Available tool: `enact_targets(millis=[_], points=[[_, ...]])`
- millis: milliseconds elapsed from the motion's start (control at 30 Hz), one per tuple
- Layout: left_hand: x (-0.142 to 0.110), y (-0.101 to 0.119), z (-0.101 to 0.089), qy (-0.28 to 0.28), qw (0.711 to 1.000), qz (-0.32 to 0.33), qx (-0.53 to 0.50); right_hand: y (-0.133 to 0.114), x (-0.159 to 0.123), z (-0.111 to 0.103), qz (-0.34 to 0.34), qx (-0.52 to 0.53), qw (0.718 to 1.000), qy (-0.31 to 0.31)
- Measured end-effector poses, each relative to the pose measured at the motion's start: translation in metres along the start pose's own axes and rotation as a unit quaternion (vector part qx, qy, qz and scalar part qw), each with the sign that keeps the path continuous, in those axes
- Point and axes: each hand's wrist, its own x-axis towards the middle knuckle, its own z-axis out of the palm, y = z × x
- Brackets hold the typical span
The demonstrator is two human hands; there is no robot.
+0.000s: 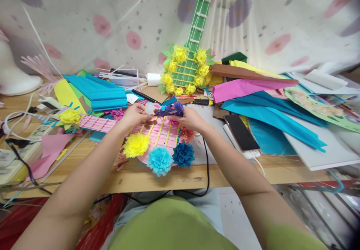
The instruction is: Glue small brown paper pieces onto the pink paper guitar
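A pink craft guitar lies across the table in front of me, its neck to the left. Yellow strips cross its body, and a yellow paper flower, a light blue one and a dark blue one sit along its near edge. My right hand is wrapped round a purple glue gun, its nozzle pointing left above the guitar. My left hand pinches a small brown paper piece over the strings, close to the nozzle. Its fingertips are partly hidden.
A green craft guitar with yellow flowers stands at the back. Coloured paper sheets pile up on the right beside a phone. Folded blue paper and a power strip are on the left. A black cord hangs over the front edge.
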Motion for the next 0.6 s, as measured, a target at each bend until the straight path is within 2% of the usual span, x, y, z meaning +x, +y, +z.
enact_targets(millis=[133, 300, 467, 600], points=[[-0.0033, 0.0045, 0.0016, -0.013, 1.0, -0.015, -0.009, -0.0022, 0.0006, -0.0018, 0.009, -0.01, 1.0, -0.001], [-0.0021, 0.0058, 0.0004, 0.007, 1.0, 0.002, 0.022, -0.0052, 0.0017, -0.0035, 0.011, -0.013, 1.0, -0.003], [-0.0024, 0.0046, -0.0008, 0.003, 1.0, 0.009, 0.021, -0.007, 0.0013, -0.0047, 0.004, -0.006, 1.0, 0.007], [-0.0014, 0.0023, -0.0031, -0.014, 1.0, 0.012, -0.004, -0.0003, 0.0021, -0.0069, 0.023, 0.041, 0.997, 0.067]])
